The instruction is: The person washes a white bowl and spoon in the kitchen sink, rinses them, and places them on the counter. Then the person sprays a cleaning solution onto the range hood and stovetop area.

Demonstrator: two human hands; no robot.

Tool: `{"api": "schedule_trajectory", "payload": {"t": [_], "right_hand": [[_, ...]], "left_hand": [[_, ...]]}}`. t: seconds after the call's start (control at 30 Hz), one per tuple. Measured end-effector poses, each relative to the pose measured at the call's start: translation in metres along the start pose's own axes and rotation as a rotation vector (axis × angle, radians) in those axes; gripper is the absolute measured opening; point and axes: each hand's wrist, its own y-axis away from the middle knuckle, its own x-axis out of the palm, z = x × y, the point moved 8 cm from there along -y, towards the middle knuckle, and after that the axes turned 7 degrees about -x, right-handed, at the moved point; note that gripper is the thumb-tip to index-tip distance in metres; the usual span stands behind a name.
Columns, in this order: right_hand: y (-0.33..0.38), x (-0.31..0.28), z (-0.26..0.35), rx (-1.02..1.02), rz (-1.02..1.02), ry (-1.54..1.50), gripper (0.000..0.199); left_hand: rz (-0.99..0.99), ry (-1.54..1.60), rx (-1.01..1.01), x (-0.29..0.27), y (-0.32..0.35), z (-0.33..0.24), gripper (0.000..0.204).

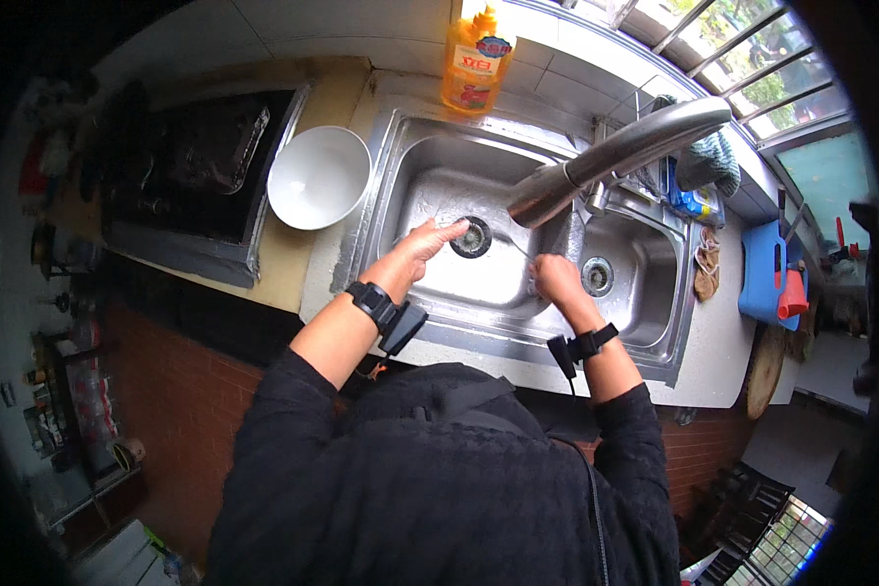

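Observation:
I stand over a double stainless steel sink [430, 156]. My left hand [422, 244] is stretched flat over the left basin, fingers pointing toward the drain [473, 237], holding nothing. My right hand [555, 278] is curled into a fist near the divider between the basins; a thin line, perhaps a water stream or a slim utensil, runs from it toward the drain, and I cannot tell which. The chrome faucet spout [620, 154] arches just above both hands. Both wrists wear black bands.
A white bowl [317, 178] sits on the counter left of the sink, beside a black gas hob [200, 171]. An orange dish soap bottle [477, 59] stands behind the sink. A rag [710, 161], blue cutting board [764, 273] and red-handled tool [793, 293] lie right.

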Motion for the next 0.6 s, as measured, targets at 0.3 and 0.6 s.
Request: {"api": "schedule_trajectory", "payload": {"t": [0.3, 0.6], "right_hand": [[0.005, 0.041, -0.011, 0.076, 0.014, -0.324, 0.03], [0.004, 0.048, 0.065, 0.058, -0.059, -0.931, 0.025]], "left_hand": [[0.052, 1.055, 0.145, -0.077, 0.008, -0.01, 0.127], [-0.046, 1.339, 0.174, -0.123, -0.031, 0.02, 0.09]]}}
